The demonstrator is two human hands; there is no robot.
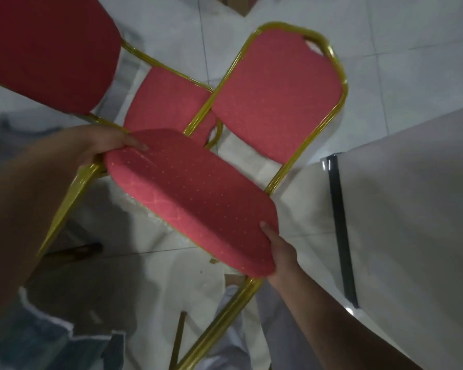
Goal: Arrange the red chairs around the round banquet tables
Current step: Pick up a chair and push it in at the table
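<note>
A red padded chair [193, 196] with a gold metal frame is lifted and tilted in front of me, its backrest pointing away. My left hand [104, 144] grips the far left edge of its seat cushion, thumb on top. My right hand [281, 255] grips the near right edge of the same seat from below. A second red chair [46, 49] lies behind it at the upper left, its backrest partly hidden by the held chair.
A white-draped table [412, 209] with a dark strip down its cloth stands at the right. White cloth lies on the pale tiled floor [385, 49] under the chairs. A cardboard corner [241, 6] shows at the top.
</note>
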